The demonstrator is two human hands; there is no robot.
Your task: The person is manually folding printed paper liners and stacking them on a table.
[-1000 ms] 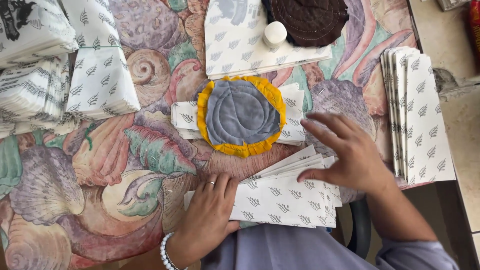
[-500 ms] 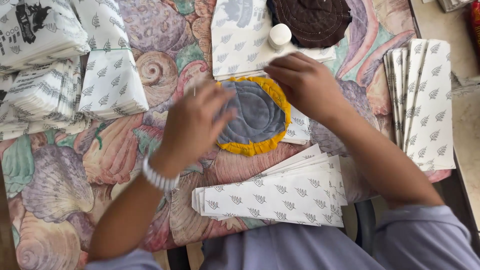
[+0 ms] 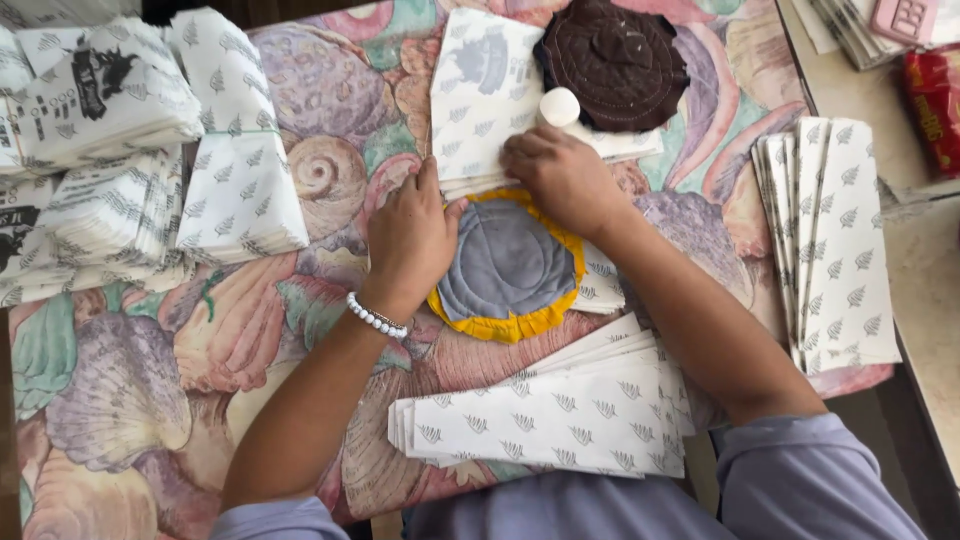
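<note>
A round grey pad with a yellow frilled rim (image 3: 508, 268) lies in the middle of the shell-patterned tablecloth (image 3: 150, 400), on top of a white leaf-print paper bag. My left hand (image 3: 412, 232) rests at the pad's upper left edge, fingers closed on the far edge of the bag beneath. My right hand (image 3: 562, 178) presses at the pad's top right edge, fingers curled over the same spot. Whether either hand pinches the pad or the paper is hidden by the fingers.
A fanned stack of white leaf-print bags (image 3: 550, 420) lies near me. More bags stand at the right (image 3: 835, 240) and in piles at the left (image 3: 235, 165). A dark brown round pad (image 3: 615, 60) and a small white bottle (image 3: 559, 106) sit on bags behind.
Both hands left the near stack of bags and reached forward. They now rest at the far edge of the grey and yellow pad.
</note>
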